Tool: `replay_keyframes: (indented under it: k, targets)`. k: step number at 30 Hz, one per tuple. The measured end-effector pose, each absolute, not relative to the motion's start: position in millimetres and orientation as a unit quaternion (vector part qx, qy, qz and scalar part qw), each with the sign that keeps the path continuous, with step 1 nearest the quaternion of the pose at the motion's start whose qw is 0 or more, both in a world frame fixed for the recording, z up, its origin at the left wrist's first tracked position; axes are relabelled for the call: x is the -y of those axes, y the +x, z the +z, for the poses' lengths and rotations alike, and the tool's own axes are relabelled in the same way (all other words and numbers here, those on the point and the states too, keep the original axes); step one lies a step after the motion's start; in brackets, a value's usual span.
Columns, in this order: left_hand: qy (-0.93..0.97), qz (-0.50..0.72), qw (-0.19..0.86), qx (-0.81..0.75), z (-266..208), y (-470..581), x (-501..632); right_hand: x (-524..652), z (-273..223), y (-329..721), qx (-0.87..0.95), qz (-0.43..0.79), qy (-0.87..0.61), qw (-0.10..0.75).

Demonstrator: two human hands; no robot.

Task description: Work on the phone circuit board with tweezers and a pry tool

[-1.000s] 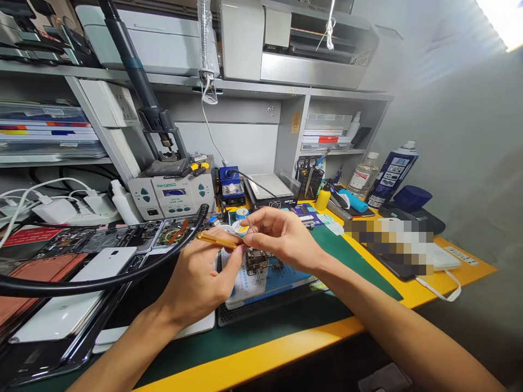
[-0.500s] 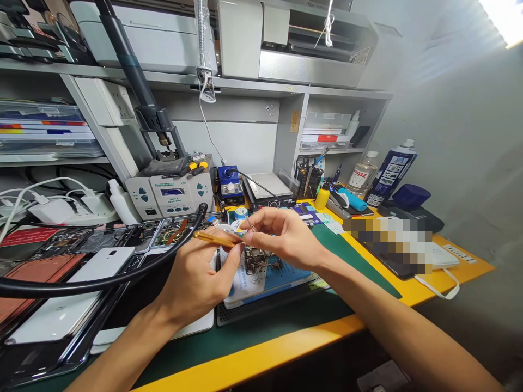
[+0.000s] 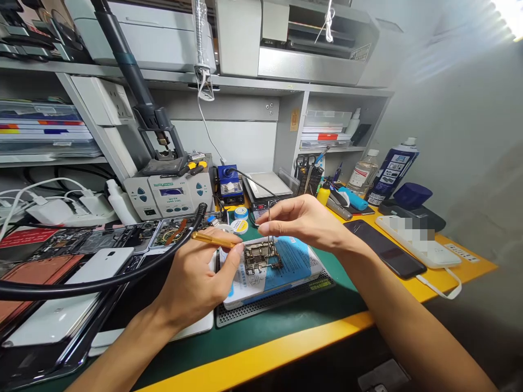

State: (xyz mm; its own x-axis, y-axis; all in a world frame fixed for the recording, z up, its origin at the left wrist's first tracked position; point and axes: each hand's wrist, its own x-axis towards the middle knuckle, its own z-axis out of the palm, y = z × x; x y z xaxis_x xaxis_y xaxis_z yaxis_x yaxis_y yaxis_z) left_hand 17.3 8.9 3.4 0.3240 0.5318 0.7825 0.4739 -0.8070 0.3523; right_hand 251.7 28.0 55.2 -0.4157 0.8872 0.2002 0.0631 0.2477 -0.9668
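Note:
A slim gold, pen-like tool [image 3: 213, 239] lies across my left hand [image 3: 202, 272], whose thumb and fingers close round it. Its tip end is hard to make out by the thumb. My right hand [image 3: 308, 222] pinches a thin metal tool [image 3: 269, 239], apparently tweezers, pointing downward. Below it is a phone circuit board [image 3: 256, 257], resting on a white and blue box [image 3: 292, 272]. The right hand hovers above the board's right part; whether the tool touches the board I cannot tell.
A perforated dark mat [image 3: 261, 313] lies under the box. Small round tubs [image 3: 240, 226] stand behind. A thick black hose [image 3: 122, 286] crosses the left side over phones and phone parts [image 3: 73, 299]. At right are a black phone [image 3: 386, 250] and a white device [image 3: 420, 239] with a cable.
My right hand has moved right and slightly up, away from my left thumb, bringing its thin tool over the board. My left hand has stayed almost in place with the gold tool.

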Motion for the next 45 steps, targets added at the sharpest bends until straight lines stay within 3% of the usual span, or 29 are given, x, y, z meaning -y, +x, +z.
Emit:
replay_keyframes:
  k: [8, 22, 45]
  targets:
    - [0.814, 0.497, 0.015, -0.301, 3.5, 17.2, -7.4, -26.2, 58.9, 254.5, 0.699, 0.446, -0.377, 0.412]
    - [0.817, 0.488, 0.026, -0.305, 1.4, 15.4, -6.1, -20.9, 55.0, 251.5, 0.802, 0.228, -0.453, 0.317]
    - [0.815, 0.495, 0.022, -0.301, 3.5, 16.6, -5.4, -21.3, 52.5, 252.4, 0.805, 0.196, -0.463, 0.313]
